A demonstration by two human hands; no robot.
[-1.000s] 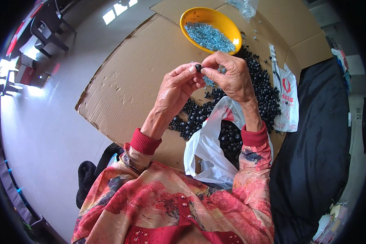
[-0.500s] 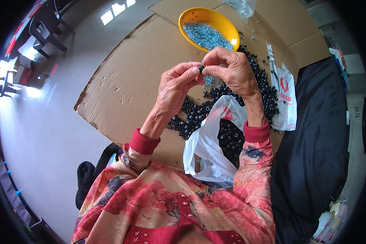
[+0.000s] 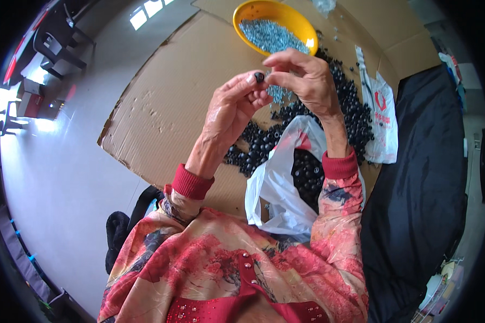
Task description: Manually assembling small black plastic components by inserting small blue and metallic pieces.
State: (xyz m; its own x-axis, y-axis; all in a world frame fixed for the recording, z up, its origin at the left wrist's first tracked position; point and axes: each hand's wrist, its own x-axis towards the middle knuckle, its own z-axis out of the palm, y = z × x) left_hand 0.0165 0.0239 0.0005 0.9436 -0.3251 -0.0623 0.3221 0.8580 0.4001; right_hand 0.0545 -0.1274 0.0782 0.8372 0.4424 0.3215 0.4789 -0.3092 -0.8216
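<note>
a flattened cardboard sheet (image 3: 172, 97) covers the floor. on its far edge sits a yellow bowl (image 3: 275, 21) of small silvery pieces; nearer than the bowl lies a heap of small black round parts (image 3: 345, 102), spilling into an open white plastic bag (image 3: 280, 188). both hands are raised between bowl and bag, hiding part of the heap. the left hand (image 3: 231, 107) pinches a small black part (image 3: 259, 77) in its grip; the right hand (image 3: 307, 81) meets it, fingertips pressed together at that same part.
</note>
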